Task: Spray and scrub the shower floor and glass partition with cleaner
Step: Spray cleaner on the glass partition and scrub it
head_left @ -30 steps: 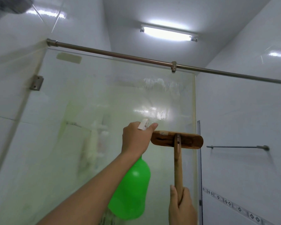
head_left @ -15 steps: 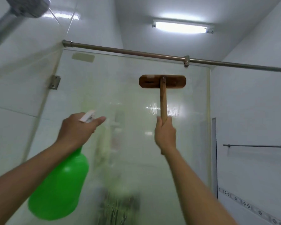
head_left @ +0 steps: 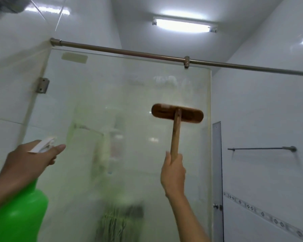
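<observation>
Scrubbing step on the glass partition (head_left: 122,119), as I read it. My right hand (head_left: 173,173) is wrapped round the wooden handle of the brush (head_left: 177,114), low on the shaft. The brush head sits at about 1 o'clock from that hand, flat toward the pane, right half of the panel, mid height; it looks to be touching but I can't confirm contact through the blur. My left hand (head_left: 30,161) grips the trigger neck of the green spray bottle (head_left: 16,217) at 8 o'clock in view, index finger stretched forward past the white nozzle, which aims at the glass from just beside it.

Foamy streaks show near the top edge under the metal rail (head_left: 147,54). The lower pane looks hazy.

Next call, my guess: drag the brush down or sideways across the wet patch with steady pressure, keeping the head flat, and spray the left half before scrubbing there. Shower floor is not in view, so that part can't be judged.
</observation>
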